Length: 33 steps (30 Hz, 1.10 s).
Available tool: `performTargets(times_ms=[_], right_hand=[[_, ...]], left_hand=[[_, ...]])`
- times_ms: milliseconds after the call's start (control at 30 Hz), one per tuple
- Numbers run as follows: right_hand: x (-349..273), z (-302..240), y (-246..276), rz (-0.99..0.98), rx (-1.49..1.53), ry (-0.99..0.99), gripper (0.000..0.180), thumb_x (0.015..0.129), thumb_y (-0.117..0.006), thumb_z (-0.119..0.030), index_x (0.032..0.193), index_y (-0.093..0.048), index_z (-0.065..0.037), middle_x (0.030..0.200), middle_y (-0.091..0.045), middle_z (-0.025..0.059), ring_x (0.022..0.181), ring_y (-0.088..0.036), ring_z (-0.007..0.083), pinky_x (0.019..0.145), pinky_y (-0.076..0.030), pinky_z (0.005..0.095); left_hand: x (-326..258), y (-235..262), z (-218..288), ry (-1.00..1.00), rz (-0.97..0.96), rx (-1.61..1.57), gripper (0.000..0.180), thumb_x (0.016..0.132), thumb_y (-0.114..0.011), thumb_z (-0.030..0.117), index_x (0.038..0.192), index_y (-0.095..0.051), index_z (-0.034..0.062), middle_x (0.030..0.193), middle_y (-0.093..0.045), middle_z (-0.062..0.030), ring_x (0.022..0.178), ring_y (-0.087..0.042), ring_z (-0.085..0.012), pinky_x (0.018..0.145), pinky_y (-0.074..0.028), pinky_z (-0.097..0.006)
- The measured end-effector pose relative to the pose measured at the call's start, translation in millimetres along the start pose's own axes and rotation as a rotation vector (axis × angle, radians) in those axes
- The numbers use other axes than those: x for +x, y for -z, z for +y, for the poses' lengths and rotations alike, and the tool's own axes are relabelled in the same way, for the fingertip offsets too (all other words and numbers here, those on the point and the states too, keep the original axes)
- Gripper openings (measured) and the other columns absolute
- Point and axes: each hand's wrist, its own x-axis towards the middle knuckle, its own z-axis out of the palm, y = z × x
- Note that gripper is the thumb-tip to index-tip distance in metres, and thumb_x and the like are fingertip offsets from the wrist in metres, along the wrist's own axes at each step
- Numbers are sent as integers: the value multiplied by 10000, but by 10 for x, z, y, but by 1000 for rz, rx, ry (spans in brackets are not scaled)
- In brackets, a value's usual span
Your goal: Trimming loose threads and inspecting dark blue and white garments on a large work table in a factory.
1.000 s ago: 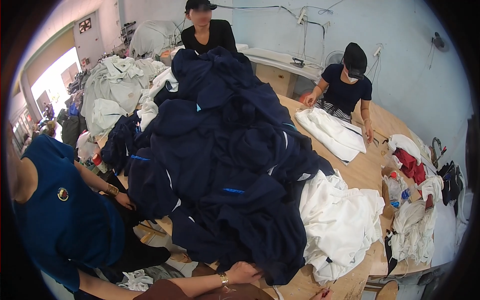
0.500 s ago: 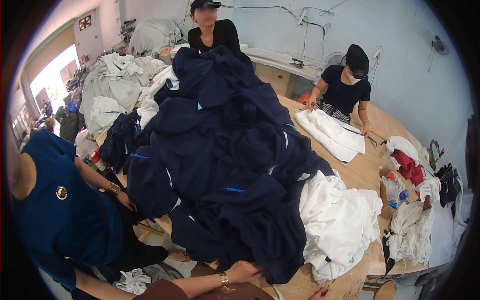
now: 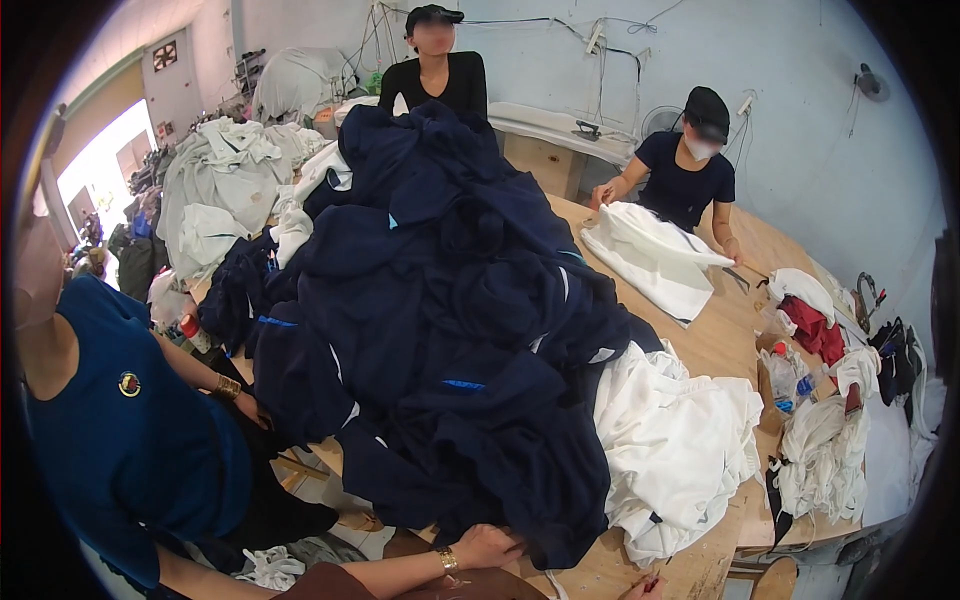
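Navy garments (image 3: 450, 300) heaped high on the tabletop (image 3: 730, 345), a hand at their near end

The navy heap is the biggest thing before me, running from the tabletop's far edge down to the near one, with thin white trim showing among the folds. A person in a teal top (image 3: 150, 410) stands by the left edge, close to the dark cloth. Beyond the far left corner rises a mound of pale cloth (image 3: 225, 170); I can't make out what bears it. A heap of white garments (image 3: 675, 450) lies toward the near right corner, touching the navy. Behind the far edge, a person in black (image 3: 460, 85) shows above the pile, and toward the far right corner a person in a cap and mask (image 3: 685, 185) holds a white garment (image 3: 655, 265), part of it raised off the wood. A bundle of white strips (image 3: 825, 455) and a red cloth (image 3: 815, 330) sit along the right edge.

At the middle of the near edge, the left hand (image 3: 488, 547) lies against the navy heap, fingertips meeting the cloth; I cannot tell whether they grip it. Farther right along that edge, below the white heap, the right hand (image 3: 640, 590) is mostly cut off. A gold-coloured band (image 3: 447, 560) circles the left wrist. At the right hand's fingers is a small reddish thing (image 3: 650, 582); whether it is grasped I can't tell.
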Motion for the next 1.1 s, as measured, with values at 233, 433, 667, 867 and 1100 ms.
performTargets(times_ms=[233, 433, 667, 867, 1100], right_hand=[[26, 45, -41, -3, -2, -10, 438, 910, -455, -380, 1055, -611, 3, 949, -624, 234, 858, -594, 375, 717, -462, 433], [6, 26, -52, 40, -10, 15, 413, 900, -477, -359, 1036, -612, 7, 944, -620, 240, 866, -584, 386, 723, -456, 441], [-40, -159, 109, -19, -110, -2, 428, 904, -461, -378, 1002, -597, 16, 905, -608, 256, 833, -570, 408, 714, -437, 471], [-2, -82, 22, -73, -114, -132, 532, 916, -409, -467, 1127, -577, -9, 1017, -605, 257, 946, -566, 419, 790, -447, 461], [40, 214, -128, -98, -10, -126, 541, 912, -404, -477, 1191, -546, -35, 1092, -583, 250, 993, -546, 419, 819, -435, 460]], left_hand=[[38, 21, -1, 27, -41, -10, 194, 783, -618, 292, 841, -670, 114, 727, -639, -82, 576, -626, -254, 514, -512, -335], [18, -2, -12, 33, -15, -6, 192, 780, -617, 293, 836, -672, 117, 734, -642, -85, 586, -629, -253, 524, -516, -336], [3, 5, 9, 6, 14, 1, 192, 767, -640, 294, 825, -680, 116, 717, -643, -73, 565, -624, -243, 489, -507, -325], [41, 84, 47, 51, -76, 1, 186, 782, -602, 281, 823, -671, 113, 729, -636, -93, 621, -632, -265, 534, -519, -358], [18, 17, -8, -6, 17, 1, 179, 760, -653, 273, 837, -684, 114, 688, -633, -77, 530, -613, -233, 483, -506, -315]])
